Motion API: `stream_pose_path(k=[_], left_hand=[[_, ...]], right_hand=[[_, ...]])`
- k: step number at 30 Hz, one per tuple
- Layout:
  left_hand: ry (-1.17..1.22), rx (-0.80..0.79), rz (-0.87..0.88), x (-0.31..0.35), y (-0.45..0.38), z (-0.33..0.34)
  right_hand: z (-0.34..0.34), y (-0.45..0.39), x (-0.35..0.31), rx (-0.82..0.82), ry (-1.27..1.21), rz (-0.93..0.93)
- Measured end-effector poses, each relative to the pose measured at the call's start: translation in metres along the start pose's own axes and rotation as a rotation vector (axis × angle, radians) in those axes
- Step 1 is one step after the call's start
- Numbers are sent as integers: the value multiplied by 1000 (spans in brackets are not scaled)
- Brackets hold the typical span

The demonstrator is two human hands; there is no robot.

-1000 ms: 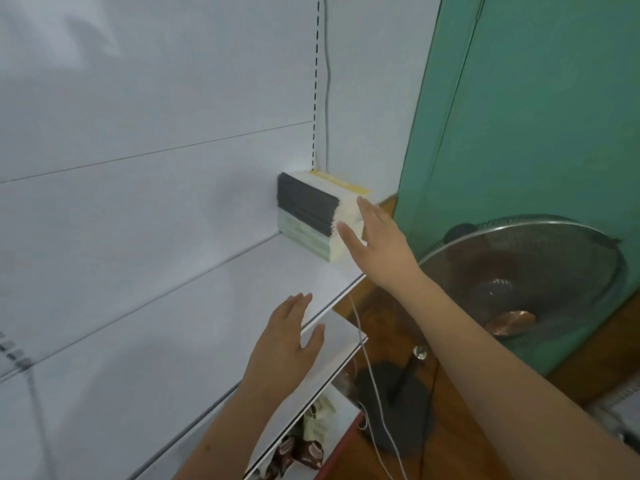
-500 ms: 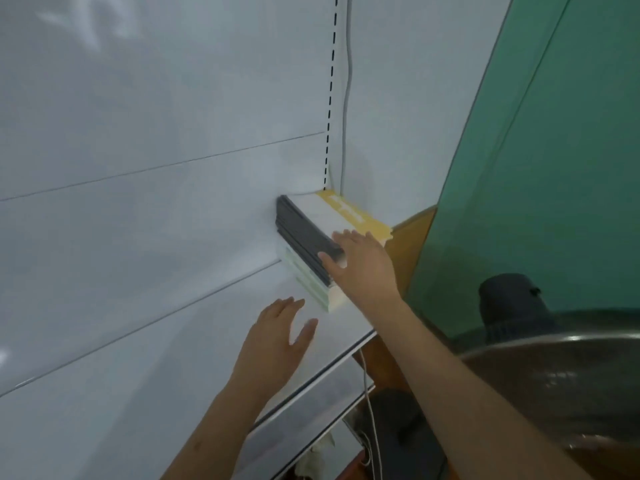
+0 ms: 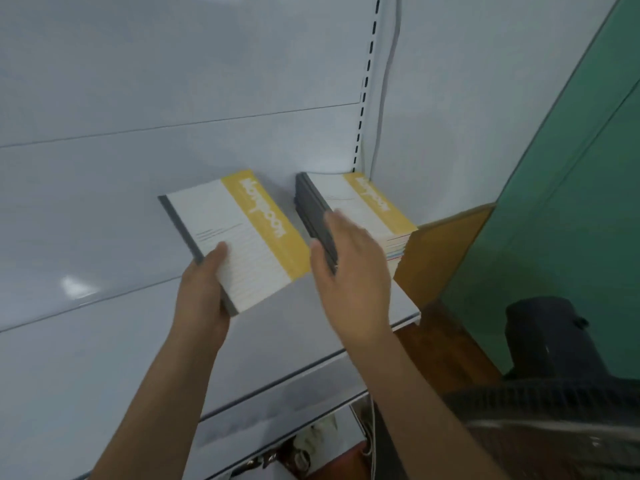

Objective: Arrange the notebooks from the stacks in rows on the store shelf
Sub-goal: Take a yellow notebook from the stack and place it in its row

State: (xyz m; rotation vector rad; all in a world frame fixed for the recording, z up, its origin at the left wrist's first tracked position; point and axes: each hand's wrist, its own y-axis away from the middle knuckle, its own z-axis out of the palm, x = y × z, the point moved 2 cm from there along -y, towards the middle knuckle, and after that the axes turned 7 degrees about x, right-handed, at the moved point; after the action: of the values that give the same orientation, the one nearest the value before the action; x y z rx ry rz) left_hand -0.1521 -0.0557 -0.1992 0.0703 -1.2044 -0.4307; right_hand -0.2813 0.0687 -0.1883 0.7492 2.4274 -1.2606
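A stack of notebooks (image 3: 367,206) with white-and-yellow covers and grey spines lies at the right end of the white shelf (image 3: 121,341), against the back panel. My left hand (image 3: 204,289) grips the near left corner of a small pile of the same notebooks (image 3: 242,233), held tilted just left of the stack. My right hand (image 3: 349,268) hovers with fingers straight over the near left corner of the stack, its fingertips by the grey spines.
A slotted upright (image 3: 363,98) runs up the back panel behind the stack. A green wall (image 3: 571,202) and a wooden panel (image 3: 440,251) stand to the right. A dark fan (image 3: 554,393) fills the lower right. A lower shelf (image 3: 277,431) sits below with packets under it.
My left hand, empty before, now holds a pile of notebooks lifted off the stack to its left. My right hand has come off the stack's top. The camera moved closer.
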Motion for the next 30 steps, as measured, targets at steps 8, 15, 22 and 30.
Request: stream_pose_path(k=[8,15,22,30], left_hand=[[-210,50,-102,-16,12,-10],[-176,-105,-37,-16,32,10],[-70,-97,-67,-12,46,-21],[-240,70,46,-2,86,-117]], right_hand=[[7,-17,22,-242,325,113],[-20,10,-14,11,158,-79],[-2,70,-63,-257,-176,-215],[27,23,-80,-614,-296,177]])
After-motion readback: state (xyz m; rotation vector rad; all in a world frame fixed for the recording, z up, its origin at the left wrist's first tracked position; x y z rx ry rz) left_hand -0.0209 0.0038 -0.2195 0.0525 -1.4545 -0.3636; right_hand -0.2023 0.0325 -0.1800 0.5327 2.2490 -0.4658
